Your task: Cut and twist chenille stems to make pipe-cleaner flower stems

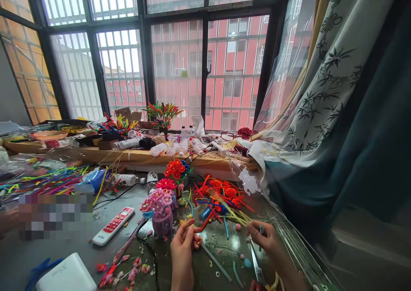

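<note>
My left hand (184, 246) is closed in a pinch, with a small orange-yellow fuzzy piece (199, 241) showing at the fingers. To its right, my right hand (265, 237) has curled fingers and a bit of dark green between them; what it holds is mostly hidden. Scissors (256, 261) with bare blades lie just below that hand. A translucent glue stick (216, 263) rests on the table between the hands. Beyond the left hand stand a purple pot of pink fuzzy flowers (162, 214) and red flowers (175, 170). Red and orange pipe cleaners (224, 192) lie heaped behind.
A white remote (114, 226) and a white box (67, 274) lie left on the dark table. Another person's hand (8, 222) is at the left edge, near bundled pipe cleaners (48, 182). Thin wires (295, 235) lie right. Bottles (128, 143) crowd the windowsill.
</note>
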The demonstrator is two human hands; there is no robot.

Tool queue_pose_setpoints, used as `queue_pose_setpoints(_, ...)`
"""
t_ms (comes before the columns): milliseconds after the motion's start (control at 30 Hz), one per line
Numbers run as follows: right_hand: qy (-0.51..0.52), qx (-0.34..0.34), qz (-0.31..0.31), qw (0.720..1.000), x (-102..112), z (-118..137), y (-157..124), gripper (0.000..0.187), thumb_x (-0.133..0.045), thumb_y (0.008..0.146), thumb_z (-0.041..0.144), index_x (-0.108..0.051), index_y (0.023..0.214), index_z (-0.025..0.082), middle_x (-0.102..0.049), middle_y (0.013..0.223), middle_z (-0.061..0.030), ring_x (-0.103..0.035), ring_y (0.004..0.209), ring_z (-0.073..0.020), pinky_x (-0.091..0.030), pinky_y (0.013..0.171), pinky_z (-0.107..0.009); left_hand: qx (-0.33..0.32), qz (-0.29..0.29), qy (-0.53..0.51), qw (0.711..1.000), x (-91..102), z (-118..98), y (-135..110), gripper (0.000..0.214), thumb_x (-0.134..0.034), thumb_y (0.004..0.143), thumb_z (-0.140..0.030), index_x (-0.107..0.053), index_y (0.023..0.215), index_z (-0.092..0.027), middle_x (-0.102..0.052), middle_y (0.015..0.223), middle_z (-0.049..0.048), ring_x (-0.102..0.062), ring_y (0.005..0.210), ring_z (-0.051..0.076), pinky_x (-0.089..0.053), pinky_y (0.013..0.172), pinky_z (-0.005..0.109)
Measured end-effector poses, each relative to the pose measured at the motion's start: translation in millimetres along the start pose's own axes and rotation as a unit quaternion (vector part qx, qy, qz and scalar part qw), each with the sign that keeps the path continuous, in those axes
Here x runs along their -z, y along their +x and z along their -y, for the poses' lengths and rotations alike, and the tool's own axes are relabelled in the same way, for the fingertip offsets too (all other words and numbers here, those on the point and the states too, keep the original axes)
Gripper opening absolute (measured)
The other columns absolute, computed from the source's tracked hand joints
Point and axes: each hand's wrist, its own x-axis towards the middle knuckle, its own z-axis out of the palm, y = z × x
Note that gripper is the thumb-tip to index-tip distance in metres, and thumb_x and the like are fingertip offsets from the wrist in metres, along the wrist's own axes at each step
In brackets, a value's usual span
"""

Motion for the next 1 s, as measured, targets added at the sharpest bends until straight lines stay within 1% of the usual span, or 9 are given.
queue_pose_setpoints(100, 0.032, -0.004, 0.006, 0.999, -6.3, -2.1, 1.7, 0.045, -0.064, 0.074, 0.060, -0.061, 0.063, 0.017, -0.031, 0.049, 0.0067, -0.023, 0.047, -0.0094, -0.017, 0.048, -0.025, 0.027, 0.077, 0.057, 0.995, 2.1, 6.6, -4.2, 0.062, -0.080, 0.048, -0.060, -0.071, 0.087, -0.013, -0.069, 0.063, 0.0073, -0.057, 0.046, 0.015, -0.040, 0.042, 0.022)
queue_pose_setpoints(167, 0.037, 0.004, 0.031, 0.999, -17.1, -3.9, 3.3, 0.046, -0.062, 0.076, 0.061, -0.061, 0.067, 0.016, -0.030, 0.047, 0.0075, -0.023, 0.046, -0.0090, -0.016, 0.048, -0.025, 0.032, 0.138, 0.110, 0.984, -1.2, 8.8, -6.8, 0.065, -0.071, 0.054, -0.069, -0.072, 0.089, -0.013, -0.069, 0.065, 0.0074, -0.057, 0.047, 0.016, -0.039, 0.043, 0.024)
queue_pose_setpoints(267, 0.014, 0.001, 0.101, 0.995, -38.0, -3.5, 3.8, 0.047, -0.059, 0.078, 0.062, -0.062, 0.068, 0.017, -0.033, 0.047, 0.0071, -0.027, 0.045, -0.0094, -0.018, 0.046, -0.024, -0.029, 0.181, 0.190, 0.965, -10.6, 6.4, -8.6, 0.067, -0.060, 0.063, -0.075, -0.075, 0.085, -0.013, -0.062, 0.062, 0.0035, -0.050, 0.048, 0.013, -0.036, 0.046, 0.023)
queue_pose_setpoints(367, -0.034, 0.016, 0.160, 0.986, -56.2, 0.5, 0.6, 0.047, -0.059, 0.079, 0.061, -0.065, 0.068, 0.016, -0.040, 0.051, 0.0046, -0.035, 0.050, -0.0107, -0.025, 0.050, -0.024, -0.097, 0.182, 0.240, 0.949, -18.8, -1.9, -7.4, 0.061, -0.062, 0.064, -0.073, -0.074, 0.071, -0.014, -0.053, 0.054, 0.0002, -0.047, 0.052, 0.012, -0.035, 0.050, 0.022)
queue_pose_setpoints(467, -0.048, 0.025, 0.183, 0.982, -66.5, 1.4, -2.9, 0.047, -0.060, 0.079, 0.060, -0.065, 0.068, 0.015, -0.046, 0.057, 0.0031, -0.039, 0.054, -0.0109, -0.026, 0.052, -0.023, -0.107, 0.181, 0.256, 0.943, -20.7, -11.6, -4.0, 0.055, -0.067, 0.062, -0.069, -0.070, 0.063, -0.013, -0.047, 0.049, -0.0018, -0.043, 0.049, 0.011, -0.030, 0.045, 0.021)
queue_pose_setpoints(567, -0.025, -0.004, 0.189, 0.982, -69.4, -3.6, -3.0, 0.049, -0.058, 0.078, 0.064, -0.062, 0.066, 0.016, -0.037, 0.050, 0.0066, -0.032, 0.046, -0.0086, -0.020, 0.046, -0.023, -0.082, 0.160, 0.224, 0.958, -17.0, -19.8, -0.7, 0.052, -0.071, 0.062, -0.065, -0.068, 0.061, -0.013, -0.045, 0.046, -0.0035, -0.037, 0.043, 0.008, -0.027, 0.040, 0.020)
queue_pose_setpoints(700, 0.043, -0.037, 0.208, 0.977, -70.6, -8.7, -1.8, 0.050, -0.056, 0.079, 0.065, -0.056, 0.066, 0.017, -0.024, 0.043, 0.0110, -0.020, 0.040, -0.0067, -0.012, 0.043, -0.023, -0.033, 0.132, 0.136, 0.981, -11.6, -27.4, 0.2, 0.046, -0.079, 0.057, -0.055, -0.069, 0.066, -0.011, -0.057, 0.052, -0.0003, -0.040, 0.043, 0.007, -0.033, 0.041, 0.018)
queue_pose_setpoints(833, 0.089, -0.027, 0.204, 0.975, -76.9, -5.5, -3.3, 0.049, -0.055, 0.081, 0.064, -0.058, 0.072, 0.016, -0.029, 0.042, 0.0105, -0.023, 0.040, -0.0065, -0.015, 0.043, -0.023, 0.021, 0.120, 0.045, 0.992, -9.4, -24.9, -2.0, 0.046, -0.079, 0.056, -0.054, -0.070, 0.073, -0.012, -0.062, 0.056, 0.0013, -0.046, 0.046, 0.007, -0.038, 0.044, 0.017)
queue_pose_setpoints(1000, 0.057, -0.006, 0.185, 0.981, -84.4, -4.6, -1.8, 0.052, -0.054, 0.080, 0.067, -0.060, 0.076, 0.015, -0.034, 0.042, 0.0094, -0.027, 0.038, -0.0066, -0.016, 0.042, -0.022, 0.015, 0.149, 0.054, 0.987, -10.3, -17.4, -4.5, 0.044, -0.083, 0.055, -0.048, -0.069, 0.074, -0.011, -0.061, 0.056, 0.0001, -0.045, 0.044, 0.005, -0.037, 0.043, 0.017)
